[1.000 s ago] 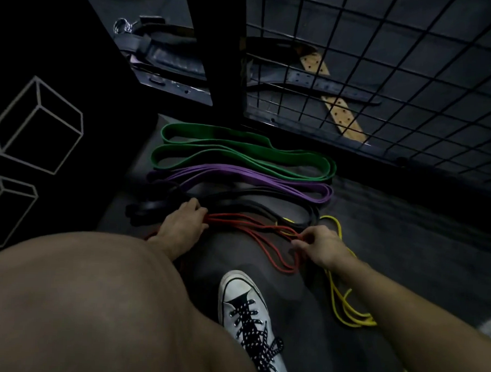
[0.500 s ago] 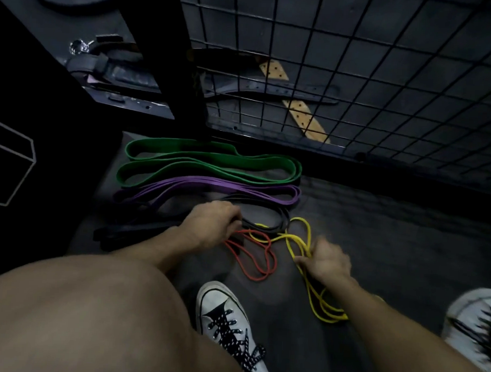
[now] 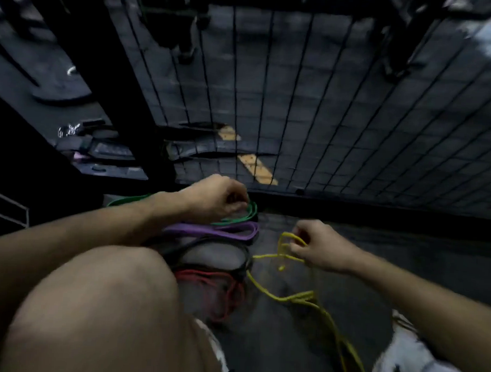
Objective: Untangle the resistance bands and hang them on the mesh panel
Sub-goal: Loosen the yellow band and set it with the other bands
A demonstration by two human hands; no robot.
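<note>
1. Right of centre, just above the dark floor, the right hand [image 3: 321, 249] pinches a bunched loop of the thin yellow rubber resistance band [image 3: 284, 295]; the fingers are curled round it, and the rest of the band trails toward the near right, past a white sneaker [image 3: 416, 359].
2. Farther left, the left hand [image 3: 215, 198] sits over the far end of the wide green flat resistance band [image 3: 250, 211], fingers curled at its edge; blur hides whether they actually grip it.
3. Nearer than the green band lie the purple flat band [image 3: 222, 231], then a black loop band [image 3: 235, 262], then a thin red band [image 3: 223, 286], side by side on the floor beside a bare knee [image 3: 92, 305].
4. Beyond them stands the black wire mesh panel [image 3: 326, 105], none of these floor bands on it.
5. Judged step: freeing the yellow band from the pile. It looks nearly clear of the red one.
6. Next move calls for lifting it out, shaking loose its doubled strands, then raising it to the mesh without snagging the black loop.
</note>
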